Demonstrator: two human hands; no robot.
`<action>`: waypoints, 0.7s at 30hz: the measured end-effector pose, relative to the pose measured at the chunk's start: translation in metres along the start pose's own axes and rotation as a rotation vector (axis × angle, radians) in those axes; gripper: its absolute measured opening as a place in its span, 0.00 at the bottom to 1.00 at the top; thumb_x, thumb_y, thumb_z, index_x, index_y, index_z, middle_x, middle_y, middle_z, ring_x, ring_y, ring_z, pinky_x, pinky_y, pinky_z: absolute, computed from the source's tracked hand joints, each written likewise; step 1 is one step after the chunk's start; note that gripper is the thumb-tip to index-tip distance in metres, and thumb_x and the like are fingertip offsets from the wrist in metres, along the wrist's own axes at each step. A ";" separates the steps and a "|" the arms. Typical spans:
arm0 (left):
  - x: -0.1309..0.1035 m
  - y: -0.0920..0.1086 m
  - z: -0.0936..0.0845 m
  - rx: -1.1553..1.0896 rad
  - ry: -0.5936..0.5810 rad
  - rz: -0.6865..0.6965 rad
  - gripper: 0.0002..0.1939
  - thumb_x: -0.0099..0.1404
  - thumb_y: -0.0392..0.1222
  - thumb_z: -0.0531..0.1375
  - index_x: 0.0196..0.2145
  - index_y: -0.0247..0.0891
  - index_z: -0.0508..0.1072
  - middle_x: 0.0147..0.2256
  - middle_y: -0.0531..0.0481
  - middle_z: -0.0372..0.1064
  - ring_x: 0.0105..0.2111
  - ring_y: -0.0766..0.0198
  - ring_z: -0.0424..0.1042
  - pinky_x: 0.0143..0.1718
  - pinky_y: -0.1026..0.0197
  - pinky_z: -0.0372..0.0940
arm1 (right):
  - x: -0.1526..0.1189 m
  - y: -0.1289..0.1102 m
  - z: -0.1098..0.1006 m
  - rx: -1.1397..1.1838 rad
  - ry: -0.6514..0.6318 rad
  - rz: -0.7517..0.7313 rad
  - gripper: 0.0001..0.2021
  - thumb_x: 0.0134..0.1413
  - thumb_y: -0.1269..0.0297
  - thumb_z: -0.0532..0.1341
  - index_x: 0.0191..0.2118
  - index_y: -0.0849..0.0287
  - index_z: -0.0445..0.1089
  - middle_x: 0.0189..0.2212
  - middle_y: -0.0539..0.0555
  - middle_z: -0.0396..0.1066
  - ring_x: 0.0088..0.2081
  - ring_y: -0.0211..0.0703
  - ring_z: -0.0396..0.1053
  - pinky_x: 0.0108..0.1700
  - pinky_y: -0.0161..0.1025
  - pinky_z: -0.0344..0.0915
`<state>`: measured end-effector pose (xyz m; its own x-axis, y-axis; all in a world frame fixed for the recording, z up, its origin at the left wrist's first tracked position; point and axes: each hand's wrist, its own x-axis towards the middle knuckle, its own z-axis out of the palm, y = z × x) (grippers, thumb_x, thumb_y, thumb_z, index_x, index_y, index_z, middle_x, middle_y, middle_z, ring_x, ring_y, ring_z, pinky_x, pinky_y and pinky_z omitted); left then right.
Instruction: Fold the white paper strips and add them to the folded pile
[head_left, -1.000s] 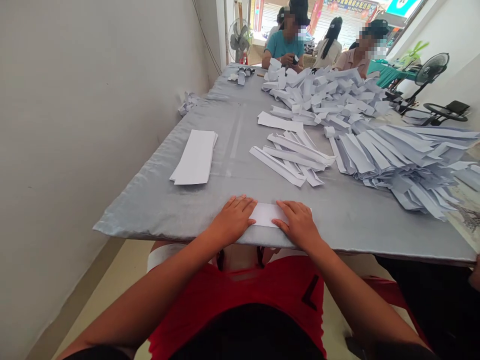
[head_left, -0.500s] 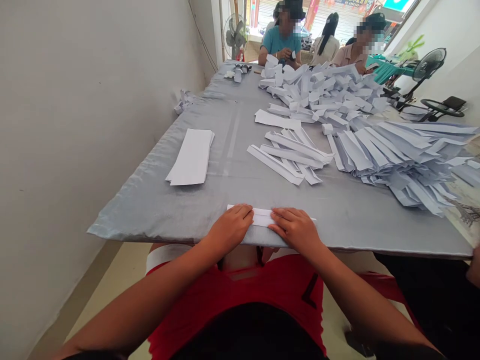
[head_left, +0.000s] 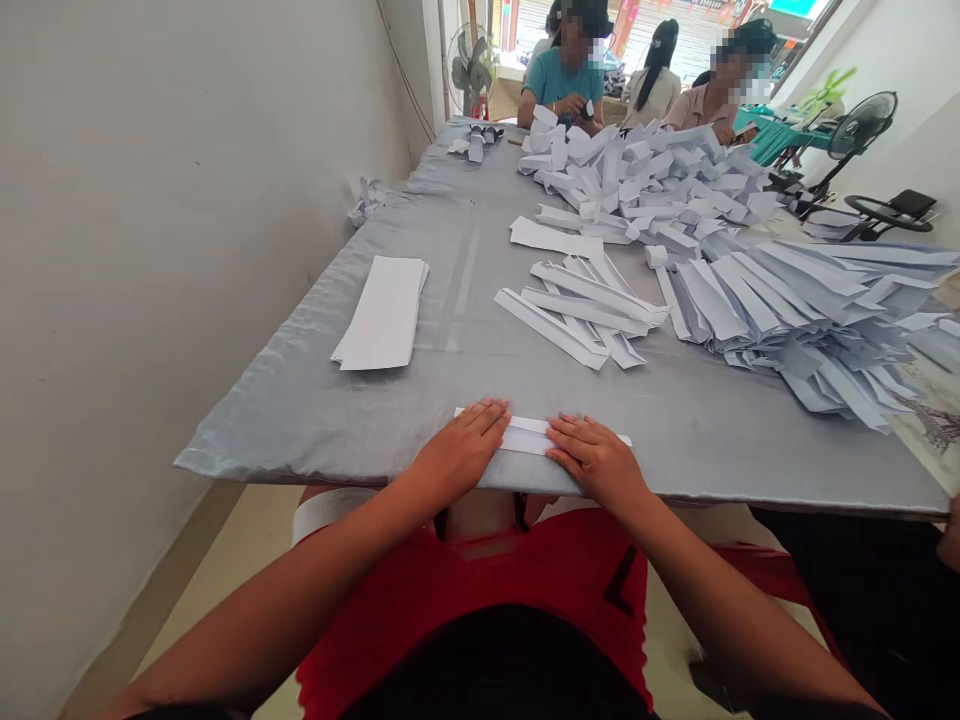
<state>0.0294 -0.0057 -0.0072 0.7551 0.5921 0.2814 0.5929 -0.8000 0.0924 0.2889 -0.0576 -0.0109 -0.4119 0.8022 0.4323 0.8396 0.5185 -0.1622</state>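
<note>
A white paper strip (head_left: 526, 440) with a lengthwise fold lies flat at the near edge of the table. My left hand (head_left: 471, 440) rests on its left part, fingers stretched forward across the paper. Over the right part lies my right hand (head_left: 596, 455), fingers flat and its thumb a little apart. Between the hands the fold line shows; my palms and fingers hide both outer parts of the strip. Beyond my left hand sits a stack of flat white paper sheets (head_left: 381, 315). Several folded paper strips (head_left: 574, 310) lie crisscrossed past my right hand.
A grey cloth covers the table (head_left: 255, 420). A large fanned pile of folded paper (head_left: 787, 310) spreads at the right, with a heap of paper pieces (head_left: 645, 180) farther back. People sit at the far end. A wall (head_left: 150, 250) runs along the left.
My left hand's fingers have straightened and slid slightly forward and right on the strip. My right hand has shifted slightly right. More of the fold shows open between them.
</note>
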 end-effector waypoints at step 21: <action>-0.004 -0.006 0.000 -0.058 -0.090 0.011 0.23 0.73 0.32 0.46 0.62 0.33 0.67 0.63 0.37 0.64 0.65 0.55 0.62 0.64 0.47 0.62 | 0.017 -0.017 0.000 0.020 -0.201 -0.014 0.19 0.69 0.66 0.56 0.61 0.59 0.70 0.60 0.61 0.69 0.62 0.52 0.67 0.62 0.55 0.68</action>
<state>0.0224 -0.0033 -0.0091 0.7854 0.5872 0.1958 0.5688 -0.8094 0.1459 0.2678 -0.0526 -0.0011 -0.4876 0.8367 0.2494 0.8267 0.5343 -0.1762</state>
